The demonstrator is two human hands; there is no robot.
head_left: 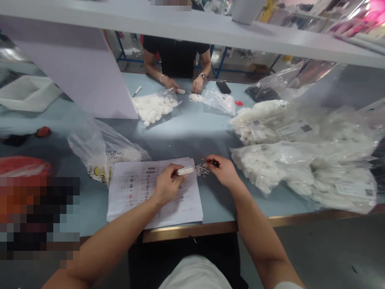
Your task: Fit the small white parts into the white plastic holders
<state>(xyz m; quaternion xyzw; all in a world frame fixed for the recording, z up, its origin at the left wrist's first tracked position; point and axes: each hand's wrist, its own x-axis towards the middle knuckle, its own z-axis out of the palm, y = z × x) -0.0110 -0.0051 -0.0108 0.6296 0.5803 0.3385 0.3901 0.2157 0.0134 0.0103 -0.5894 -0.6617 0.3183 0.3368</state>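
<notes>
My left hand [167,185] is closed around a small white rectangular plastic housing [185,171], which it holds above a stack of printed sheets [180,208]. The housing's open, slotted side faces up. My right hand [221,170] hovers at the right edge of a scatter of tiny white parts [202,170]. Its fingers are drawn together and the tips are blurred. A small dark object [215,163] shows within its curled fingers, its kind unclear. Whether a tiny part is pinched at the fingertips cannot be seen.
Bulging clear bags of white parts [270,164] line the right side. An open plastic bag [99,144] lies behind the sheets. Across the table a person [177,60] handles similar parts beside another bag [156,106] and a phone [223,87]. A shelf [192,30] spans overhead.
</notes>
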